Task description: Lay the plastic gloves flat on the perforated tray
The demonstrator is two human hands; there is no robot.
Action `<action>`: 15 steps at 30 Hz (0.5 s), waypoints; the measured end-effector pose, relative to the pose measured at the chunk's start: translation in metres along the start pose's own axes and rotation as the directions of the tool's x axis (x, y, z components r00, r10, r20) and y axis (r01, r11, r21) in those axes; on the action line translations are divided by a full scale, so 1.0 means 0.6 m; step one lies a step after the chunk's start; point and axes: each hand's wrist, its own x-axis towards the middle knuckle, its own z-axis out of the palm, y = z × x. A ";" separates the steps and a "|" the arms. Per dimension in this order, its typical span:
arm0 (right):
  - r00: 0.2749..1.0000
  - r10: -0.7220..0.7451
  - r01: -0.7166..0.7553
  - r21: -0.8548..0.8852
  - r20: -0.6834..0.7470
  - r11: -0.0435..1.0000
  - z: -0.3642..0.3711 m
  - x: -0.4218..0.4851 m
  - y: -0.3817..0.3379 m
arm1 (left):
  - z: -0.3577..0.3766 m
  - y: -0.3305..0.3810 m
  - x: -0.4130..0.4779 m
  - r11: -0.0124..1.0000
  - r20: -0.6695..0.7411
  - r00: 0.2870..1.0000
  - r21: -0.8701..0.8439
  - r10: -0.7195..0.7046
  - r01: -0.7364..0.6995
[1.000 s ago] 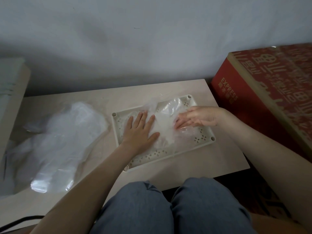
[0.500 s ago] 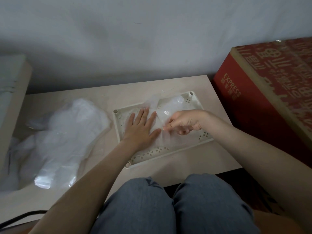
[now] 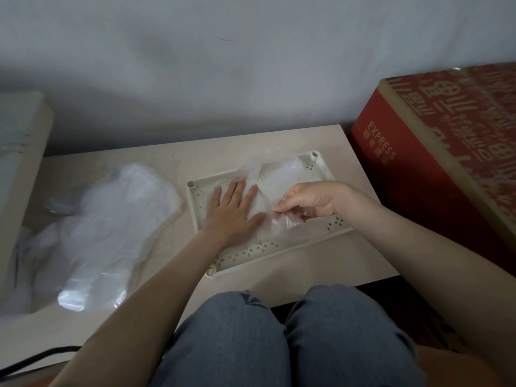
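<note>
Plastic gloves (image 3: pixel 106 227) lie mostly in a crumpled heap on the table (image 3: pixel 321 275), at nine o'clock from the perforated tray (image 3: pixel 259 247); that heap looks not yet dealt with. One glove (image 3: pixel 282 177) is on the tray, reaching its twelve o'clock edge but rumpled nearer the person, so I judge the task barely begun. The left hand (image 3: pixel 233 210) lies palm down, fingers straight and spread, pressing the glove's nine o'clock side. At its three o'clock the right hand (image 3: pixel 310 201), fingers curled, pinches a lifted fold of film.
</note>
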 end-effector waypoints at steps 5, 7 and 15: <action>0.996 0.043 -0.034 -0.126 0.075 0.991 -0.015 -0.016 0.009 | 0.003 0.001 -0.001 1.000 -0.032 0.999 0.019 -0.009 0.009; 0.995 0.084 -0.076 -0.155 0.046 0.985 -0.026 -0.021 0.017 | 0.002 0.002 -0.002 0.999 -0.037 0.999 0.036 -0.007 0.008; 0.965 0.190 -0.260 -0.539 -0.183 0.801 -0.062 -0.040 0.042 | 0.005 0.002 -0.003 0.998 -0.051 0.999 0.066 -0.007 0.010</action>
